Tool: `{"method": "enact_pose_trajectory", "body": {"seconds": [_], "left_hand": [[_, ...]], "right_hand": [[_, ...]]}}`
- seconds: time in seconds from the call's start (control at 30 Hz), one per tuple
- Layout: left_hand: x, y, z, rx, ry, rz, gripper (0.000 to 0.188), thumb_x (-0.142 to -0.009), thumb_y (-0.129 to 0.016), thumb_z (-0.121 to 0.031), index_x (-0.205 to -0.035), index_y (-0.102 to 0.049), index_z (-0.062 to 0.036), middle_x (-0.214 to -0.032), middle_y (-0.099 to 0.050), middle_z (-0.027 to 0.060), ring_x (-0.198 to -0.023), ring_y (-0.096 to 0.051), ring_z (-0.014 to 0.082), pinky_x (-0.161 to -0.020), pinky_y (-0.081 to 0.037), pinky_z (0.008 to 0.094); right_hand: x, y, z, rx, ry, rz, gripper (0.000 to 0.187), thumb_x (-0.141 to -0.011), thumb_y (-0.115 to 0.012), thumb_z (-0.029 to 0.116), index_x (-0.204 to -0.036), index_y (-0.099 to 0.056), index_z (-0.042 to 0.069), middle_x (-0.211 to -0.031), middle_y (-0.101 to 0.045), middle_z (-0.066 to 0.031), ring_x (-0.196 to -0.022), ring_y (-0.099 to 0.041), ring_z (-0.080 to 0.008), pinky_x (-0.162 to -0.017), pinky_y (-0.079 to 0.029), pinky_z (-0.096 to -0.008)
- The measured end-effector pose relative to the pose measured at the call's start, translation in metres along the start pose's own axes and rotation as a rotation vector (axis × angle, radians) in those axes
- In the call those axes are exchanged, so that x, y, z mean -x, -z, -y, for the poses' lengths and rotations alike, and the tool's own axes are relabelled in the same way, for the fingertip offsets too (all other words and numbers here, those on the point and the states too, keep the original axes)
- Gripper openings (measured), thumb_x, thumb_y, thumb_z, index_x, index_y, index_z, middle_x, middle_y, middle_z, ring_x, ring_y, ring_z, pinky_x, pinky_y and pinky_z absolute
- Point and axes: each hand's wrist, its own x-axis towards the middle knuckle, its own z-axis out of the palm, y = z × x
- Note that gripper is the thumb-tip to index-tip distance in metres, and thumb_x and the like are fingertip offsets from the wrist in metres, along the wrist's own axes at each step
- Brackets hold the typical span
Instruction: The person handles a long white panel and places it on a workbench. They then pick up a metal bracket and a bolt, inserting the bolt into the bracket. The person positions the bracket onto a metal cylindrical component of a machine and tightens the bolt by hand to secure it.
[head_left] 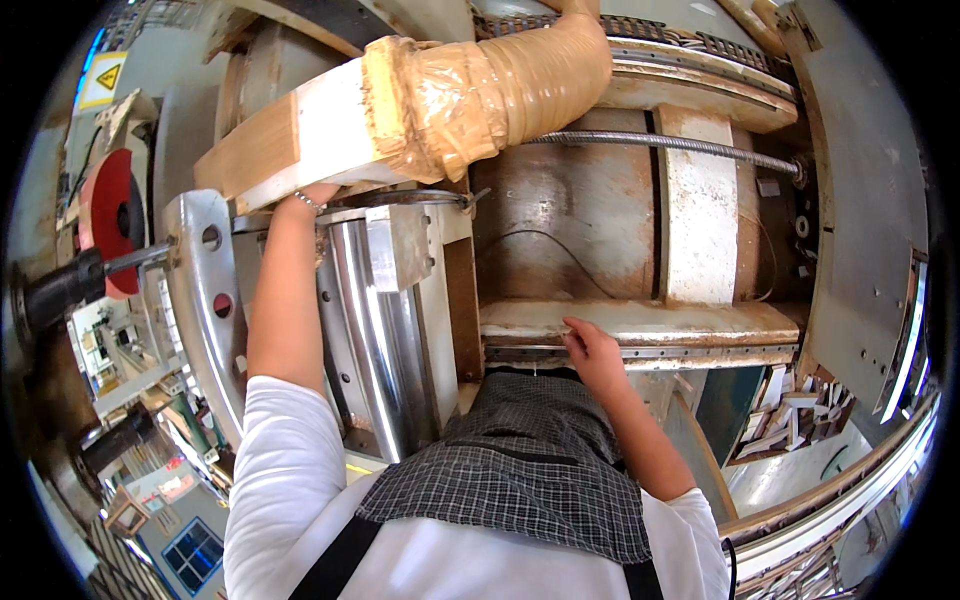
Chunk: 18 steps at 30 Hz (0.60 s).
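Observation:
My left hand point(318, 194) reaches up under the wood-and-white box end of a dust duct point(335, 120). Its fingers are hidden beneath the box, so I cannot make out what they touch. Just below that hand are a shiny metal cylinder point(372, 330) and a silver metal block point(398, 245). My right hand point(597, 357) is at the near edge of the machine's dusty rail beam point(650, 325). Its fingers are slightly bent and apart, with nothing held in them. A tan ribbed hose point(550, 80), wrapped in tape, joins the duct box and curves away at the top.
A threaded rod point(690, 148) crosses the machine bed above a pale crossbar point(698, 210). On the left stand an upright metal plate point(205, 290) and a red disc point(110, 222). Wood offcuts point(795, 415) lie in a pile at the lower right. A thin cable curves over the bed.

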Motion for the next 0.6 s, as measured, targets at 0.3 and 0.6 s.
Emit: {"method": "enact_pose_trajectory", "body": {"seconds": [0.3, 0.6], "left_hand": [[0.064, 0.037, -0.021, 1.196, 0.530, -0.078, 0.024, -0.099, -0.050, -0.018, -0.104, -0.064, 0.0011, -0.087, -0.068, 0.0072, -0.069, -0.062, 0.0118, -0.065, -0.051, 0.0241], [0.166, 0.069, -0.067, 2.161, 0.423, -0.155, 0.024, -0.098, -0.053, -0.024, -0.108, -0.059, -0.0032, -0.089, -0.063, 0.0123, -0.065, -0.062, 0.0149, -0.052, -0.050, 0.0200]], "right_hand": [[0.004, 0.001, 0.016, -0.005, 0.014, 0.042, 0.030, -0.085, -0.063, 0.009, -0.114, -0.061, 0.006, -0.091, -0.064, -0.0168, -0.081, -0.064, -0.0344, -0.071, -0.051, -0.0404], [0.007, -0.003, 0.053, -0.018, 0.196, 0.091, 0.030, -0.085, -0.063, 0.008, -0.115, -0.060, 0.005, -0.090, -0.064, -0.0168, -0.081, -0.063, -0.0336, -0.071, -0.051, -0.0390]]}}
